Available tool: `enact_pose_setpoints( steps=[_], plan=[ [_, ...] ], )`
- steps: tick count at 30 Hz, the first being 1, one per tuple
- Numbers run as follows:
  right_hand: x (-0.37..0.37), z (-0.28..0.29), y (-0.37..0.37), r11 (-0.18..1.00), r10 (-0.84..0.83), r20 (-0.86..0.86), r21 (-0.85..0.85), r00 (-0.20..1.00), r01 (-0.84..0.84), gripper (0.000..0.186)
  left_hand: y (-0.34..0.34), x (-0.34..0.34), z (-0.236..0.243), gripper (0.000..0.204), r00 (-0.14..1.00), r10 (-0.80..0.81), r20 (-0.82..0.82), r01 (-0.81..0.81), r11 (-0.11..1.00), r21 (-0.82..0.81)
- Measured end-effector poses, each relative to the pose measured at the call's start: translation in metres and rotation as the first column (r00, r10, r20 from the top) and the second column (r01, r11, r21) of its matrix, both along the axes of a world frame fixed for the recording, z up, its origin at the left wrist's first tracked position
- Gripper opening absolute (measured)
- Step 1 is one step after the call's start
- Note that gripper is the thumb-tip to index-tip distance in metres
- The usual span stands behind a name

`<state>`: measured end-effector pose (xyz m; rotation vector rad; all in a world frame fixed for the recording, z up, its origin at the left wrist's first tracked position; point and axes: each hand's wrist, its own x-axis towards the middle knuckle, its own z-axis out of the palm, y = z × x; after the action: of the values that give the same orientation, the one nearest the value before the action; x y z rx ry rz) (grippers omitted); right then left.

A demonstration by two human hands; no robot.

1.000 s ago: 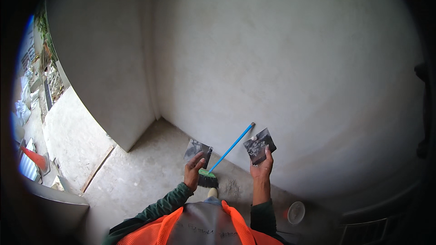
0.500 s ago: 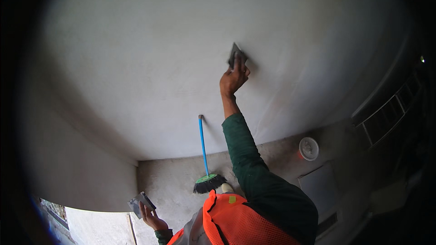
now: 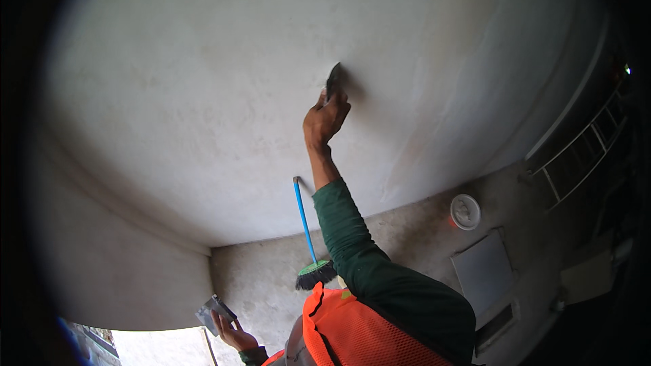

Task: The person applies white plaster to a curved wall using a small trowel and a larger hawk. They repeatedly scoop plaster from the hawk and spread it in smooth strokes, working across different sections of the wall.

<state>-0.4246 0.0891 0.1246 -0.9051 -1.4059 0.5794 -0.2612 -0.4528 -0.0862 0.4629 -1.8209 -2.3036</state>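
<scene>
My right hand (image 3: 327, 122) reaches up to the pale plastered wall (image 3: 230, 102), its fingers closed round a dark flat putty knife (image 3: 333, 80). The knife's blade stands edge-on against the wall and casts a soft shadow to its right. Low at the left, away from the wall, my left hand (image 3: 232, 333) grips a second putty knife (image 3: 215, 310) with a wide grey blade, pale smears on its face. How its handle is held is partly hidden by the fingers.
A broom with a blue handle (image 3: 304, 220) leans on the wall, its green and black head on the concrete floor (image 3: 254, 268). To the right are a white-topped bucket (image 3: 465, 212), a flat grey board (image 3: 484, 272) and a ladder (image 3: 576, 156). A side wall (image 3: 129, 251) stands at left.
My right hand has shifted left along the wall, and its putty knife has turned from showing its face to nearly edge-on. The left hand still holds its knife, slightly lower in view.
</scene>
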Motion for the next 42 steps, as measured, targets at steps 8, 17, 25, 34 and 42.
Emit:
enact_pose_setpoints(
  steps=[8, 17, 25, 34, 42],
  plan=[
    [0.027, -0.052, -0.112, 0.871, 0.135, 0.278, 0.424, 0.951, -0.248, 0.066, -0.009, 0.013, 0.000, 0.058, 0.993, -0.097, -0.067, 0.100, 0.994, 0.041],
    [0.056, -0.017, 0.003, 0.924, -0.084, 0.149, 0.381, 0.985, 0.021, 0.074, -0.005, -0.006, 0.009, 0.055, 0.991, -0.095, -0.099, 0.112, 0.978, 0.174],
    [0.148, 0.036, -0.027, 0.877, 0.008, 0.296, 0.457, 0.955, -0.149, 0.057, 0.008, 0.041, 0.085, 0.060, 0.977, -0.179, -0.120, 0.199, 0.961, 0.191],
    [0.205, 0.029, 0.038, 0.647, -0.193, 0.677, 0.632, 0.711, -0.427, 0.056, 0.011, 0.070, 0.144, 0.093, 0.989, -0.103, -0.108, 0.104, 0.995, 0.006],
    [0.287, -0.139, -0.147, 0.663, 0.682, 0.213, -0.584, 0.700, -0.469, 0.030, -0.002, 0.087, 0.181, 0.101, 0.861, -0.442, -0.251, 0.427, 0.897, -0.113]
  ],
)
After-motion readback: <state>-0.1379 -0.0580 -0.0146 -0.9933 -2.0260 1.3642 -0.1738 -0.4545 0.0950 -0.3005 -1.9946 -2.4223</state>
